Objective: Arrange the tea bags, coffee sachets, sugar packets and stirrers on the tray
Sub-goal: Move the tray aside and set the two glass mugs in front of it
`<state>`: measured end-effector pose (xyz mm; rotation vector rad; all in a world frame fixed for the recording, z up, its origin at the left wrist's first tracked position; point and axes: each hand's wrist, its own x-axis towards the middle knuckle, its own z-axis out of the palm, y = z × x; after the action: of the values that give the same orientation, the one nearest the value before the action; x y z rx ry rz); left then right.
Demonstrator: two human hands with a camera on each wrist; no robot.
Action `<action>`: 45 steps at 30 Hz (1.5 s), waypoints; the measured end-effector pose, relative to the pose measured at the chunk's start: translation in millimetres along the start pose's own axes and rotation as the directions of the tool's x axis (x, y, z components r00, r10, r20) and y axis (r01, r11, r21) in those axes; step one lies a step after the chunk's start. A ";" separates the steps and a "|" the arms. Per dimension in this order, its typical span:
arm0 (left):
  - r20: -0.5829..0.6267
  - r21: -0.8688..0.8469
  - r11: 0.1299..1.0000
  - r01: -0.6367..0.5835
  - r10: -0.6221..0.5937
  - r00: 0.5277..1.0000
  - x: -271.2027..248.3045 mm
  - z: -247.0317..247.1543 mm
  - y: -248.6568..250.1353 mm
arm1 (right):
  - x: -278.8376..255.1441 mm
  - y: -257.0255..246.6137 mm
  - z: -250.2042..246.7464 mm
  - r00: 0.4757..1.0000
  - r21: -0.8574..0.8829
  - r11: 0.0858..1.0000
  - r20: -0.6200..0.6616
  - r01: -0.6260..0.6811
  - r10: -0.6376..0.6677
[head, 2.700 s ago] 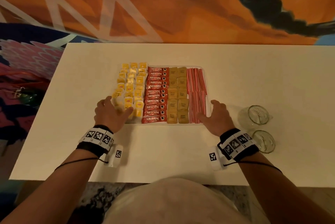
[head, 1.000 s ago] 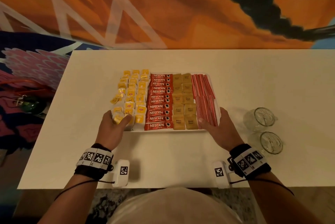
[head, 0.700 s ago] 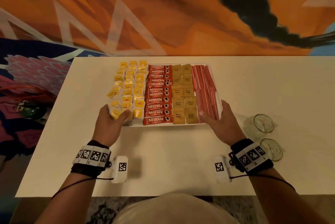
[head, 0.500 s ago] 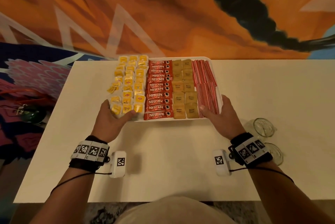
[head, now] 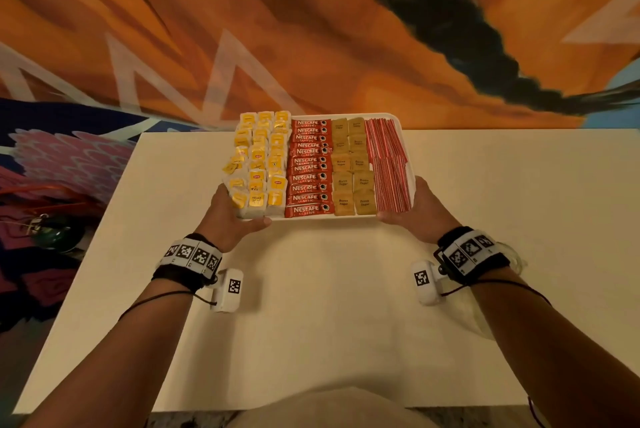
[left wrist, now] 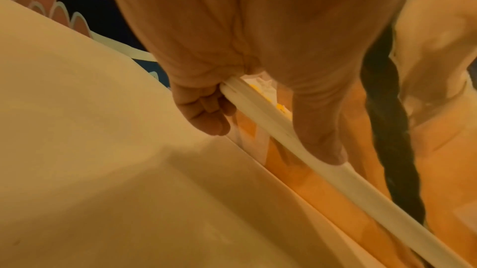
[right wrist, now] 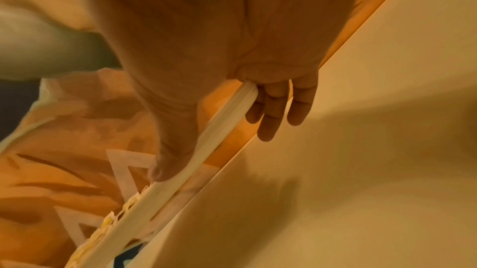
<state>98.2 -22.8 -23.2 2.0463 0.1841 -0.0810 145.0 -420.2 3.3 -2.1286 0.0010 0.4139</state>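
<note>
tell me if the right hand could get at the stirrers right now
Probably not without letting go. The right hand grips the tray at its near right corner, thumb on the rim, fingers under it, sharing the lifted tray with the left hand. The stirrers lie uncovered just beside the thumb.

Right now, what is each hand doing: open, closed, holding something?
Left hand: grips the tray at its near left corner.
Right hand: grips the tray at its near right corner.

Head view high, facing down-forward; both wrist views close under palms; all share tray (head: 401, 126) rim.
</note>
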 end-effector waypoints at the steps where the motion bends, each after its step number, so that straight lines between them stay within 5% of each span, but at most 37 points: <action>1: -0.012 0.015 1.000 0.020 -0.020 1.000 4.6 4.1 -4.4 | 3.7 4.6 0.7 1.000 -0.020 1.000 0.002 -0.013 0.013; 8: -0.044 0.223 0.958 0.178 -0.172 0.984 44.3 21.6 -60.6 | 17.7 34.7 6.7 0.990 -0.100 0.986 0.016 -0.135 0.137; 14: -0.086 0.635 0.731 0.250 -0.255 0.963 27.1 32.6 -6.5 | 23.7 37.9 14.1 0.983 -0.325 0.928 -0.052 -0.183 0.176; 29: -0.113 0.682 0.683 0.260 -0.252 0.961 30.0 36.7 -22.9 | 27.2 36.6 24.0 0.970 -0.523 0.817 -0.112 -0.243 0.217; 45: -0.016 0.649 0.744 0.161 -0.198 0.980 36.6 11.2 -38.2 | 31.8 75.6 30.6 0.964 -0.280 0.930 -0.185 -0.237 0.190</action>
<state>128.2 -11.8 -66.8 2.7173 0.3597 -0.3671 154.0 -432.9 -82.9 -2.4687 0.2793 0.3941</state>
